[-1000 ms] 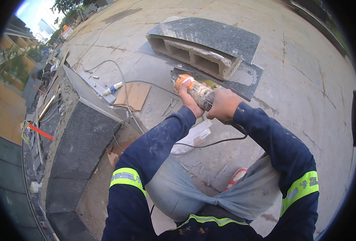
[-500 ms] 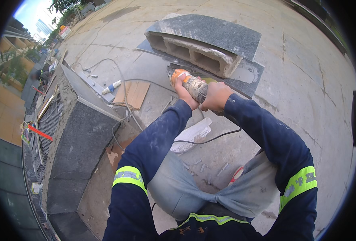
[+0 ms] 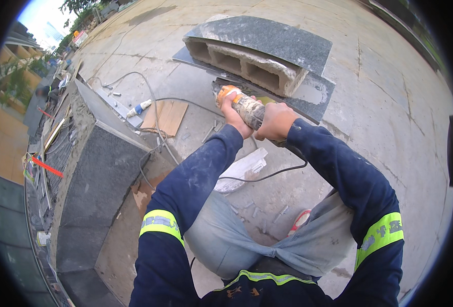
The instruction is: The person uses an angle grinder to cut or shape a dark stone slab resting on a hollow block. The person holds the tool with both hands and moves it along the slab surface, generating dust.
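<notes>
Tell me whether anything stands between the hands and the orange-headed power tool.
Nothing visible does: the left hand and right hand both grip the power tool directly. The dark cable loops below them, clear of both grips.

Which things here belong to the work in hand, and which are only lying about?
Probably in use: power tool, held by left hand and right hand; lower grey slab; hollow block.

Apparently lying about: wooden board; blue-and-white connector; white slab-like piece.
</notes>
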A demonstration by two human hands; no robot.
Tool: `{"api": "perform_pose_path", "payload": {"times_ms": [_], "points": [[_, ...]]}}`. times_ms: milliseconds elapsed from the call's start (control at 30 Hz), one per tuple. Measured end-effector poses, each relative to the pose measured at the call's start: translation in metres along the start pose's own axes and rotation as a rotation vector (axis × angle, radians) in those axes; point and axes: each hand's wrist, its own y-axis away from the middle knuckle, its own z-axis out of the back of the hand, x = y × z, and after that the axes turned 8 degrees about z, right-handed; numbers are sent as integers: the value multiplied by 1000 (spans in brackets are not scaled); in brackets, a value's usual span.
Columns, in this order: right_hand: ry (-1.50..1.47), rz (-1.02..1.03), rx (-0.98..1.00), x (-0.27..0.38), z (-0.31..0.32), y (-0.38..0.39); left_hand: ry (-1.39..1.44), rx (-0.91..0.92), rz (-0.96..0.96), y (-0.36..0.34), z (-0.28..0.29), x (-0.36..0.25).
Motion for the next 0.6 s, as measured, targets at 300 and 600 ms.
{"api": "perform_pose_path", "payload": {"times_ms": [300, 600], "points": [[6, 30, -18, -5, 0, 12, 30, -15, 4, 12, -10, 10], [15, 45, -11, -10, 3, 31, 26, -4, 59, 23, -14, 22]]}}
